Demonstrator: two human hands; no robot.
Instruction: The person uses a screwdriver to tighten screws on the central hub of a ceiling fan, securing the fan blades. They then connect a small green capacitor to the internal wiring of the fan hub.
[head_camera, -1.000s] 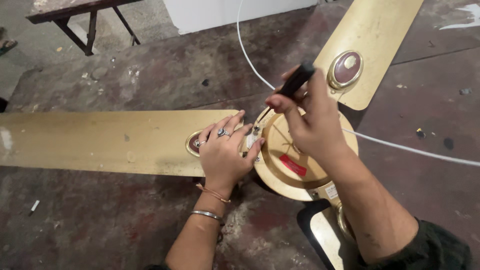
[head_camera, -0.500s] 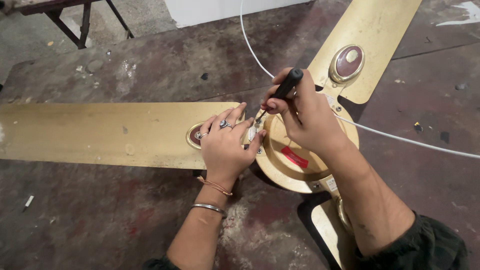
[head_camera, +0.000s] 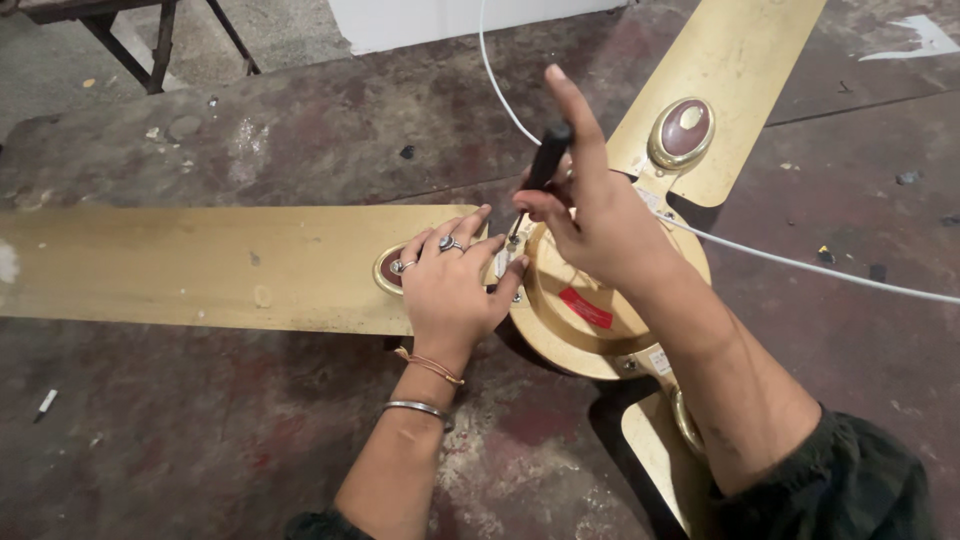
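From my seat I see the right hand pinching the black handle of a screwdriver between thumb and fingers, index finger lifted straight; compared with a second ago the handle stands more upright and its tip has settled at the joint where the left blade meets the gold fan motor. The left hand has hardly moved: it lies flat with fingers spread, gripping nothing, pressing the blade's end down beside the motor. I judge the tool is now seated on a screw there, though the screw itself is hidden under the fingers. The fan lies on the stained floor, a white cord running across it behind the hands.
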